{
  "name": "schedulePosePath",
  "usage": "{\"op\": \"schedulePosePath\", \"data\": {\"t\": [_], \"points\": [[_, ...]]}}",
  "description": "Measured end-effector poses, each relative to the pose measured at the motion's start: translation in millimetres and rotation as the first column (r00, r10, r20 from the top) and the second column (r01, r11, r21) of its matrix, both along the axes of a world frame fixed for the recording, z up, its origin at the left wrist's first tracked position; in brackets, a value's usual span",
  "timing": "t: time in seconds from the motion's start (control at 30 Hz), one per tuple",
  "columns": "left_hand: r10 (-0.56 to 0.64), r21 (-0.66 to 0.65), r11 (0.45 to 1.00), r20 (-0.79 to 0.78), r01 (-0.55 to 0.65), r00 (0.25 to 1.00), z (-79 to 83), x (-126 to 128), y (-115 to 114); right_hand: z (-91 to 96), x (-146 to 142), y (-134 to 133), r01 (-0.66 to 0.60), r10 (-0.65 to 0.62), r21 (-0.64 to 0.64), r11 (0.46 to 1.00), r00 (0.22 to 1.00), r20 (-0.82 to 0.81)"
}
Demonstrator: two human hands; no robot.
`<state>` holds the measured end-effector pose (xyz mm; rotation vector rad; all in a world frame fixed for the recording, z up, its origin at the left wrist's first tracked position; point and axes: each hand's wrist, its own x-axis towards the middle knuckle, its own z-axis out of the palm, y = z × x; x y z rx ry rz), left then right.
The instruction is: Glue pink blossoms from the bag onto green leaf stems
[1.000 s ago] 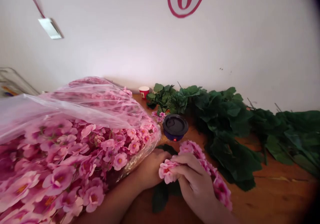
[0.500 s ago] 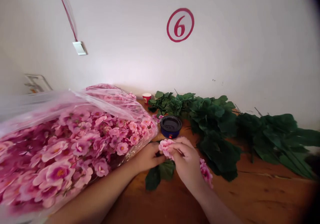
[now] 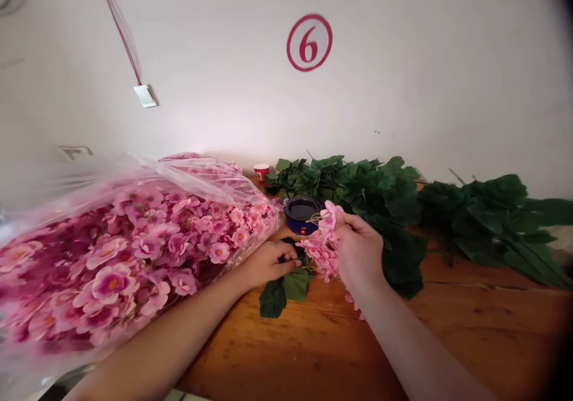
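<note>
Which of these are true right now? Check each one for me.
1. The right hand holds a pink blossom spray. True.
2. The left hand holds the red paper cup. False: it closes on a green leaf spray; the cup stands back by the wall.
3. A clear plastic bag of pink blossoms lies left of the hands. True.
4. The dark round container stands at the far right of the wooden table. False: it stands just beyond the hands, in front of the green foliage.
5. The wall sign shows a 6. True.
</note>
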<state>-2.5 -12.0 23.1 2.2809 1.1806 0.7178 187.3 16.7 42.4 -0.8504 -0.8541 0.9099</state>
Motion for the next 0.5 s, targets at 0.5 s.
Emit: {"op": "schedulePosePath", "data": {"t": [0.5], "points": [[0.577,-0.579,0.785,0.550,-0.222,0.604,-5.3,-3.2,20.5,2.9,-19.0,-34.8,-0.041,-0.027,0.134,0.990,0.882,0.470]]}}
